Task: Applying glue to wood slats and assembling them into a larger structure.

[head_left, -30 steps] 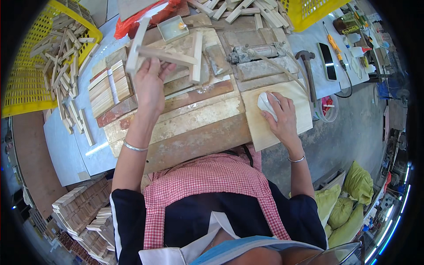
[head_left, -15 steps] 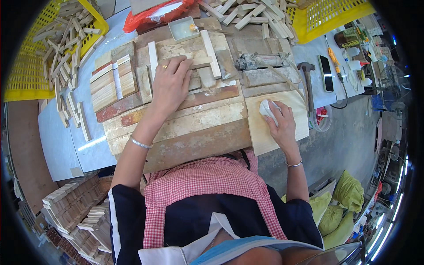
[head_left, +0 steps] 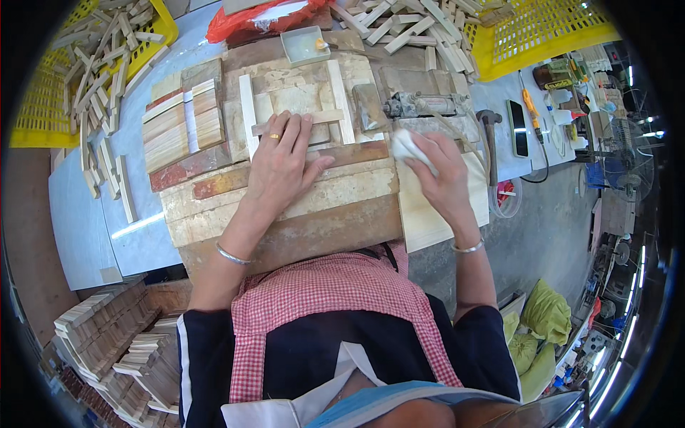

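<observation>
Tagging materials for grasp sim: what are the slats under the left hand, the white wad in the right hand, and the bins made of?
Slats: bare pale wood, matte, grain visible. Wad: looks like soft white cloth or tissue, crumpled; unclear which. Bins: yellow plastic lattice, slightly glossy.

Yellow crates [head_left: 542, 32] of loose wooden sticks stood at both far corners. A red plastic bag [head_left: 235, 25], hammer [head_left: 491, 135], dark phone [head_left: 518, 128] and stacked wooden blocks [head_left: 107, 335] occupied the surroundings.
</observation>
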Action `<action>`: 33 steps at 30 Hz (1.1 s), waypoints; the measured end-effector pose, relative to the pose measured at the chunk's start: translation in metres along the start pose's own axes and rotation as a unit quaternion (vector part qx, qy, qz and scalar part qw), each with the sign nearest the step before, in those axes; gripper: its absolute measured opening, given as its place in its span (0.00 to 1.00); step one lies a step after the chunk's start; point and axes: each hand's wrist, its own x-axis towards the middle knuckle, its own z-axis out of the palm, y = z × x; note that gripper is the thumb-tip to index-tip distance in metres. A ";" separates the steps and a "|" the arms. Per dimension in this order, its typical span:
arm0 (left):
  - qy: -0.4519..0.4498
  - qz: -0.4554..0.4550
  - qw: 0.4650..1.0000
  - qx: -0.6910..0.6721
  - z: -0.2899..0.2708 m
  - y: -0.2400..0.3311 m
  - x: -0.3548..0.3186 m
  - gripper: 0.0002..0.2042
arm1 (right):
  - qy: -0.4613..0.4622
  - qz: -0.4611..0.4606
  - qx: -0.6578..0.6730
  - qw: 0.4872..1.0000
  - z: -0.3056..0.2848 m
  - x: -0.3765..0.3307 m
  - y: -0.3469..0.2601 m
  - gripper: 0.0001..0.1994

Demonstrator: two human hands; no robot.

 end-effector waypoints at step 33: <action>-0.024 -0.018 0.999 0.035 0.010 0.005 -0.020 0.38 | 0.060 0.158 -0.126 0.978 -0.004 0.009 0.000 0.15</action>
